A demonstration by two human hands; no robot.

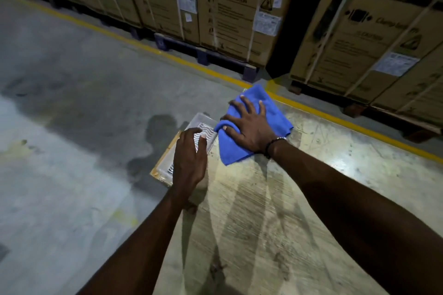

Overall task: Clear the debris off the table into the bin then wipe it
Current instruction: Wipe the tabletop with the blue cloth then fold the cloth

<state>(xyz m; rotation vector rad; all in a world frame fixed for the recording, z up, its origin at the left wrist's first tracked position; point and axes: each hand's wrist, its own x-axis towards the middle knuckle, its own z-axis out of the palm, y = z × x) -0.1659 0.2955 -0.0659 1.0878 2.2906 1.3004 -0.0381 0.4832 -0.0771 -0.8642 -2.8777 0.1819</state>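
While the right hand (249, 127) presses flat on the blue cloth (271, 112), the left hand (189, 163) hovers relaxed beside it.

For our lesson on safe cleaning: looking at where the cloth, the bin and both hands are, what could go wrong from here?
1. The clear bin sits at the table edge under the left hand; a push from the blue cloth might tip it off.
2. The right hand presses near the far corner, so the cloth may slide over the edge.

It is a warehouse: strapped cardboard boxes (242, 7) on pallets (206, 55), concrete floor (72, 79) with yellow line (143, 44).
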